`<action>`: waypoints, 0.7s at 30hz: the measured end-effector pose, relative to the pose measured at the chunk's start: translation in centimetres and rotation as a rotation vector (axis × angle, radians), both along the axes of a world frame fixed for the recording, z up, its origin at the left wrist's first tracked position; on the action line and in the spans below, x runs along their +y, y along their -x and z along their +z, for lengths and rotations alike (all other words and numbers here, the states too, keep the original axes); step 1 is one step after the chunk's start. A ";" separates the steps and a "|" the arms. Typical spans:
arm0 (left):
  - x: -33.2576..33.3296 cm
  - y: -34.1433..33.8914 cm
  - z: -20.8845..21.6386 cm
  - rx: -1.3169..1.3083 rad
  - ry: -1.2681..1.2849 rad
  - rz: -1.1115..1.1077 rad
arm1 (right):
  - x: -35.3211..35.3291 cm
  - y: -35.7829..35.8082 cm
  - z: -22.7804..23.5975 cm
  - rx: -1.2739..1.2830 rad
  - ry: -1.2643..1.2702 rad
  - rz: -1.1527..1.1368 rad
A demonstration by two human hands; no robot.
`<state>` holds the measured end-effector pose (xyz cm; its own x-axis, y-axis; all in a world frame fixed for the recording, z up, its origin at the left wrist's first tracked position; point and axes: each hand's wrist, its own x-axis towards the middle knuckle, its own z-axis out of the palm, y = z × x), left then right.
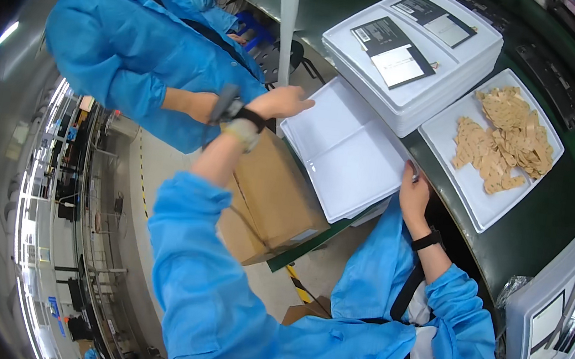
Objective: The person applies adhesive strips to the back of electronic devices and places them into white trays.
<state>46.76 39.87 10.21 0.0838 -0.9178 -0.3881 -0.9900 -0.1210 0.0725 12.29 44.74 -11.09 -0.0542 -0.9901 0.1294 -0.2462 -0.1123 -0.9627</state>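
Observation:
A shallow white plastic tray with a ridge across its middle lies tilted in front of me, with nothing inside. My left hand is closed at its far left edge, fingertips on the rim. My right hand grips the opposite edge near the right corner. Just beyond stands a stack of similar white trays. Two flat black-and-white rectangular packs, a nearer pack and a farther pack, lie in the top one. Wristbands circle both my wrists.
Right of the stack, a white tray holds a heap of tan paper-like pieces on the green table. A cardboard box stands at left below. Another person in blue stands close by. More trays stand at right.

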 end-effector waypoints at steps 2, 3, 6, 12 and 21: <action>-2.7 -1.5 -6.6 -0.119 -0.037 0.070 | -1.2 -0.4 -0.4 0.054 0.001 0.040; -3.2 -2.2 -9.6 -0.043 0.108 0.150 | -1.9 -0.5 -0.5 0.099 0.027 0.086; -2.9 -4.5 -15.4 0.051 0.265 0.298 | -4.5 -0.4 -0.9 0.224 0.007 0.197; 0.1 -4.5 -19.2 0.150 0.622 0.438 | -6.1 1.1 -0.1 0.534 0.032 0.379; 0.5 -6.5 -16.1 0.117 0.323 0.397 | -4.0 0.6 1.2 0.188 -0.204 0.454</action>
<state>53.28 40.36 -5.93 0.4226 -0.8986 -0.1180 -0.8553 -0.4385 0.2760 11.72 40.78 -9.93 0.3911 -0.9147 -0.1016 -0.3866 -0.0631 -0.9201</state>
